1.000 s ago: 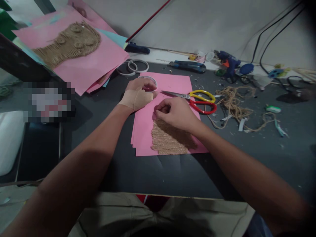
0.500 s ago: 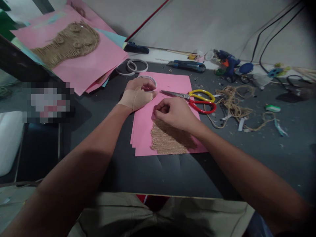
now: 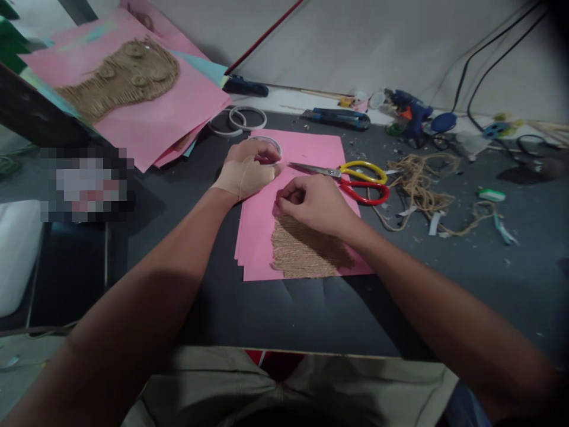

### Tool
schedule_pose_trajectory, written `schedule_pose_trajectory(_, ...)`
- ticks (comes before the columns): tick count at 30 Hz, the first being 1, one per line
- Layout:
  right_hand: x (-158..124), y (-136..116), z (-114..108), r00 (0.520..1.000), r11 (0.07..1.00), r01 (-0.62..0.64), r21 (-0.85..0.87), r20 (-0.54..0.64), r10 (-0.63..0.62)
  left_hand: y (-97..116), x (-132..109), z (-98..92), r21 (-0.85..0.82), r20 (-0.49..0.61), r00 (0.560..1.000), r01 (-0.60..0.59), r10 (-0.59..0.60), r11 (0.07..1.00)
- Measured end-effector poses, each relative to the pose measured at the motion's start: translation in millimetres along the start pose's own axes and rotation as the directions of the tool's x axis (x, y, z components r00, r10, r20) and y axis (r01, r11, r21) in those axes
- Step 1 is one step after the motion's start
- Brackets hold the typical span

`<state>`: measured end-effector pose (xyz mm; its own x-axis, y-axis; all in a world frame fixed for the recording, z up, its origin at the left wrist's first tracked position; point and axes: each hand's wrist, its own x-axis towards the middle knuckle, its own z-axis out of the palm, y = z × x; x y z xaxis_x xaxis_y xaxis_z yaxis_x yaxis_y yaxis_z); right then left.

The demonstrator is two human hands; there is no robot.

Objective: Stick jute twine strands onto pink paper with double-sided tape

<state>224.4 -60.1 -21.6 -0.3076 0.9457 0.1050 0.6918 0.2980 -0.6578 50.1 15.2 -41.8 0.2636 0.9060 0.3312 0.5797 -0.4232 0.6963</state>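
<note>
A pink paper sheet [image 3: 311,151] lies on the dark table [image 3: 311,314], with a patch of glued jute twine [image 3: 306,252] on its near half. My left hand [image 3: 249,169], wrapped in a beige bandage, is curled around a roll of tape [image 3: 269,142] at the sheet's far left corner. My right hand [image 3: 315,204] rests on the top edge of the twine patch, fingers pinched together against the paper; what they hold is hidden.
Yellow and red scissors [image 3: 355,178] lie on the sheet's right edge, loose twine [image 3: 418,184] beyond them. Two tape rings [image 3: 240,118], a blue cutter [image 3: 342,117] and a glue gun [image 3: 411,112] sit at the back. Pink sheets with a finished twine piece [image 3: 124,77] are at the far left.
</note>
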Motion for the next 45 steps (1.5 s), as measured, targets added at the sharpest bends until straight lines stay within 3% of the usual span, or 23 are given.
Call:
schedule_pose_trajectory(21, 0.1, -1.8, -0.1, 0.999, 0.999, -0.035, -0.029, 0.018, 0.035, 1.0, -0.2, -0.5, 0.004, 0.004, 1.0, 0.017, -0.017, 1.0)
schedule_pose_trajectory(30, -1.8, -5.2, 6.0, 0.999, 0.989, -0.036, -0.141, -0.022, 0.033, 0.4, -0.1, -0.3, -0.017, -0.006, 1.0, 0.009, -0.009, 1.0)
schedule_pose_trajectory(45, -0.3, -2.0, 2.4, 1.0, 0.996, -0.012, -0.093, 0.012, 0.013, -1.2, 0.1, -0.2, -0.009, 0.0, 1.0, 0.002, -0.002, 1.0)
